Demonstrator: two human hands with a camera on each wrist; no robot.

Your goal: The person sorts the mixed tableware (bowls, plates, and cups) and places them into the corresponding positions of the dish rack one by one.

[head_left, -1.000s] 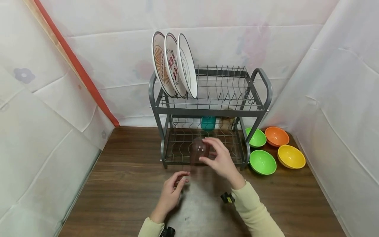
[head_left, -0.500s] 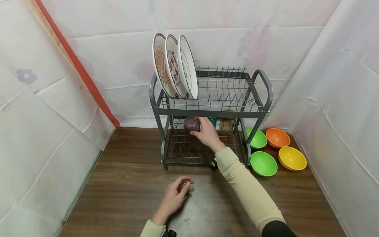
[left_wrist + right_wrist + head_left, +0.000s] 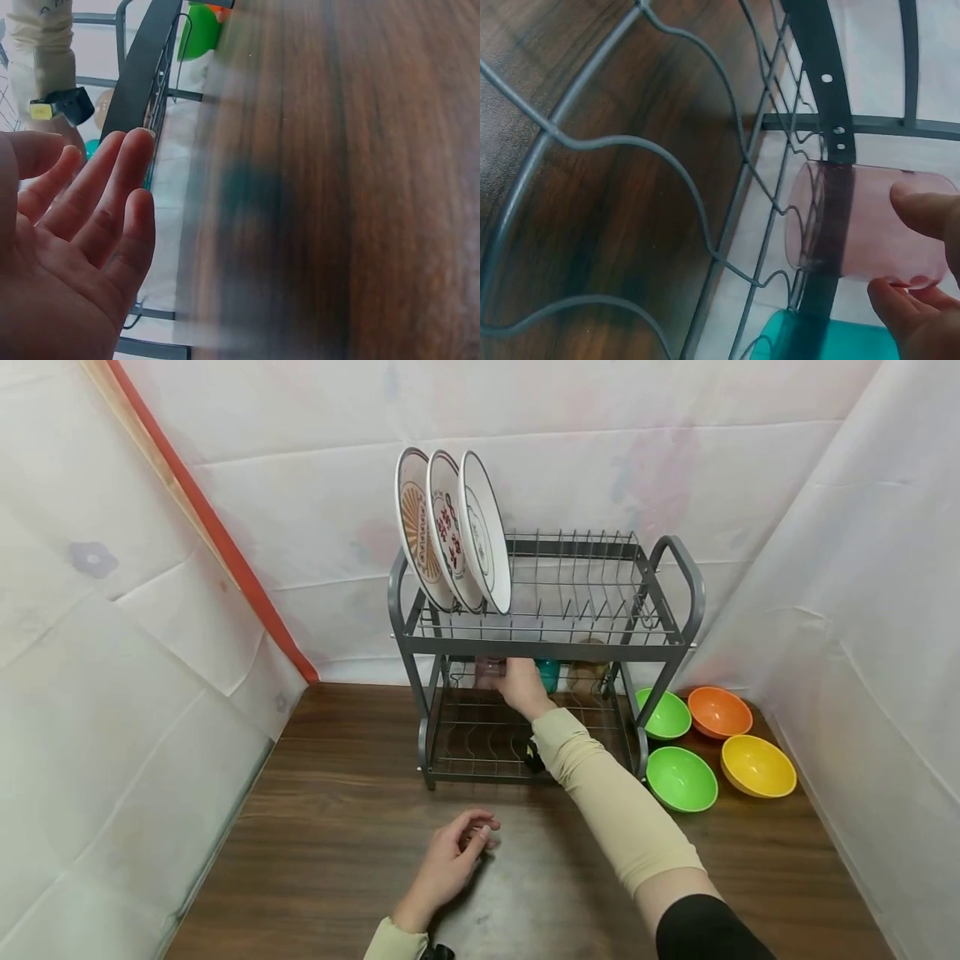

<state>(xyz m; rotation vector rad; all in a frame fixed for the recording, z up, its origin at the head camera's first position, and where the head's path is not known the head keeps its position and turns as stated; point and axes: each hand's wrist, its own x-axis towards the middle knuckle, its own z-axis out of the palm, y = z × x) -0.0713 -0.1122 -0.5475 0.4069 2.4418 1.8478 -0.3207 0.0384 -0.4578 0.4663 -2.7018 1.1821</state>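
My right hand (image 3: 523,687) reaches into the lower tier of the dark metal dish rack (image 3: 543,650), holding a clear pink cup (image 3: 881,225) between thumb and fingers near one end. In the right wrist view the cup's other end is right at the wavy wires (image 3: 652,154) of that tier. To its right stand a teal cup (image 3: 549,675) and an amber cup (image 3: 587,677), partly hidden by the rack's upper rail. My left hand (image 3: 450,862) is low over the table in front of the rack, fingers loosely bent with nothing in them.
Three patterned plates (image 3: 491,543) stand on edge at the upper tier's left. Right of the rack sit two green bowls (image 3: 681,779), an orange bowl (image 3: 720,712) and a yellow bowl (image 3: 759,766). White cloth (image 3: 360,510) hangs around the wooden table (image 3: 337,843).
My right hand has carried the pink cup from the rack's front edge back into the lower tier, beside the teal cup. The left hand has drawn slightly back toward me.
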